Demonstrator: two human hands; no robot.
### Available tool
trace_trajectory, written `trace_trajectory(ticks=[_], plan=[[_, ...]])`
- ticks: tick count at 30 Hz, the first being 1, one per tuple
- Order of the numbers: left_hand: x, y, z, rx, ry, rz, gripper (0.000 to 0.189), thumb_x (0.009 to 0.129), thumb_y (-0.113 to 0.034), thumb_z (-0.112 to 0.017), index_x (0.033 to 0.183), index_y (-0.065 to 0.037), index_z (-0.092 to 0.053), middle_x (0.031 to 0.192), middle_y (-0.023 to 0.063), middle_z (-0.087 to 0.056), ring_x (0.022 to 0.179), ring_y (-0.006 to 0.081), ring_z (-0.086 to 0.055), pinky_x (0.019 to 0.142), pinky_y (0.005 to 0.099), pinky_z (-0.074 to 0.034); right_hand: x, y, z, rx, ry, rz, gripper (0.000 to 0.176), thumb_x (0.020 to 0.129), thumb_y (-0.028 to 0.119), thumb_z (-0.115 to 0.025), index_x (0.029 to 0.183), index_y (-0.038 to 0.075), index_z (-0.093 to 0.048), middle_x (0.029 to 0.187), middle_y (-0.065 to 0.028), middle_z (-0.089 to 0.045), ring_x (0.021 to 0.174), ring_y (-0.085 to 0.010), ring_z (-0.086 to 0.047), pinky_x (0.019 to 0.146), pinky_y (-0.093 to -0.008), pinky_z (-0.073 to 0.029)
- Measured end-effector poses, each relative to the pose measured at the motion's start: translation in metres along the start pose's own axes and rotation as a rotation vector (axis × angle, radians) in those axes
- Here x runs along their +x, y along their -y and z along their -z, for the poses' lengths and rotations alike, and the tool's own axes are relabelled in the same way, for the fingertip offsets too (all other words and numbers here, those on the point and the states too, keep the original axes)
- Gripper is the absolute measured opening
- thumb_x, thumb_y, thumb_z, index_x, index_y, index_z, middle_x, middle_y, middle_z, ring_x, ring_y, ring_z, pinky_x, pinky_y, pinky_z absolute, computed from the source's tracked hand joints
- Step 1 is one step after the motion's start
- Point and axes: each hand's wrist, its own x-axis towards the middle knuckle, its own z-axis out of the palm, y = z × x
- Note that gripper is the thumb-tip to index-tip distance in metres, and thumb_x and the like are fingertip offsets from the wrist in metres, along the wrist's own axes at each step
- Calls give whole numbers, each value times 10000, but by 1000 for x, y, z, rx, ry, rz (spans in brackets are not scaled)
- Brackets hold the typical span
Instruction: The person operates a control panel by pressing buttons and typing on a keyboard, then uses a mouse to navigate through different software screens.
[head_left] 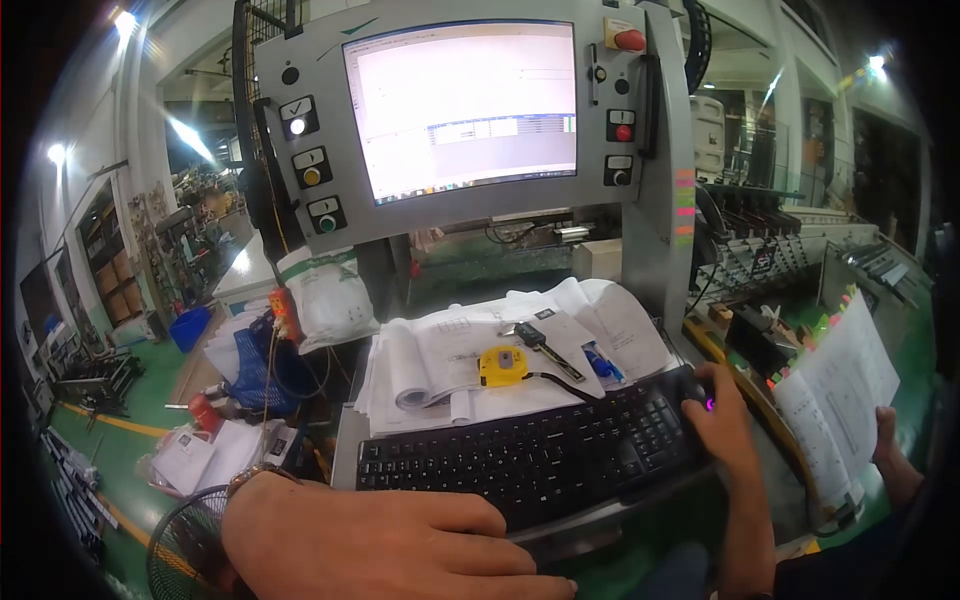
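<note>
My left hand [380,540] is large in the foreground, below the keyboard's front edge. Its fingers stretch to the right, slightly bent, and I see nothing in them. A band circles that wrist. Beside the right end of the black keyboard [530,450], my right hand [722,415] rests over a dark computer mouse [711,404] glowing purple; the hand covers most of it. Behind the keyboard lie paper drawings [430,345]. On them sit a yellow tape measure [503,367], a dark digital caliper [548,350] and a blue-and-white item [603,362].
A lit monitor [460,100] stands in a grey panel with buttons. At right, another person's hand [888,440] holds tabbed sheets [840,390]. Left are a white bag [325,295], a blue basket [265,365] and a wire fan guard [185,540].
</note>
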Motion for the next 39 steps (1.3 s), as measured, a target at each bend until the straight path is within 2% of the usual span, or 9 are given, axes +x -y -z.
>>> trace_trajectory(ticks=[7, 13, 24, 26, 28, 31, 33, 35, 39], plan=[[1, 0, 1, -7, 8, 6, 948, 999, -796, -405, 1445, 5, -646, 1145, 170, -735, 877, 272, -671, 765, 384, -442, 2, -6, -3, -34, -14, 163, 575, 842, 140, -741, 1376, 7, -574, 1385, -211, -632, 1284, -394, -626, 1100, -431, -477], [1, 0, 2, 1, 31, 9, 950, 994, -799, -413, 1442, 5, -647, 1147, 171, -735, 883, 275, -674, 773, 387, -447, -1, 4, 0, 41, 3, 10, 563, 841, 125, -736, 1367, 1, -579, 1363, -210, -637, 1265, -376, -635, 1081, -430, -486], [0, 0, 0, -8, 10, 12, 969, 978, -812, -426, 1450, 6, -640, 1137, 173, -736, 879, 282, -676, 781, 388, -451, 1, -7, -3, -26, -64, 59, 548, 850, 138, -734, 1356, -2, -578, 1312, -208, -656, 1214, -376, -656, 1048, -437, -502], [-1, -3, 4, -90, 70, 85, 801, 1008, -665, -467, 1365, 25, -662, 1253, 226, -678, 979, 319, -679, 832, 413, -482, 0, -4, -3, 5, -65, 37, 543, 849, 140, -734, 1350, -1, -579, 1312, -204, -655, 1209, -375, -657, 1042, -438, -505], [-3, -13, 16, -261, 190, 242, 479, 1070, -369, -544, 1195, 63, -707, 1484, 333, -565, 1177, 393, -686, 932, 463, -543, 1, -7, -5, 25, -90, 64, 536, 848, 142, -736, 1342, 3, -581, 1307, -199, -656, 1200, -371, -660, 1033, -437, -508], [-3, -13, 18, -252, 226, 249, 490, 1090, -356, -515, 1268, 65, -694, 1499, 333, -557, 1212, 402, -677, 946, 473, -545, 1, -10, -6, -6, -84, 61, 537, 845, 143, -738, 1342, 8, -582, 1294, -196, -659, 1184, -368, -662, 1021, -434, -511], [0, -3, 7, -92, 100, 94, 808, 1013, -661, -461, 1390, 26, -657, 1260, 228, -674, 994, 322, -677, 843, 418, -482, 1, -6, -4, 2, -62, 18, 535, 846, 147, -737, 1341, 15, -584, 1294, -195, -656, 1177, -369, -661, 1011, -433, -512], [1, 1, 2, -4, 36, 15, 971, 974, -813, -434, 1451, 8, -638, 1144, 177, -733, 888, 281, -677, 794, 390, -450, 1, -5, -3, 2, -58, 7, 534, 845, 149, -738, 1341, 20, -585, 1296, -193, -652, 1174, -368, -661, 1004, -433, -514], [2, 1, 1, 0, 36, 12, 976, 973, -814, -434, 1451, 12, -636, 1153, 181, -732, 897, 282, -679, 805, 391, -448, 2, -7, -4, -4, -62, 13, 534, 843, 149, -741, 1338, 27, -585, 1304, -188, -647, 1177, -359, -662, 994, -430, -517]])
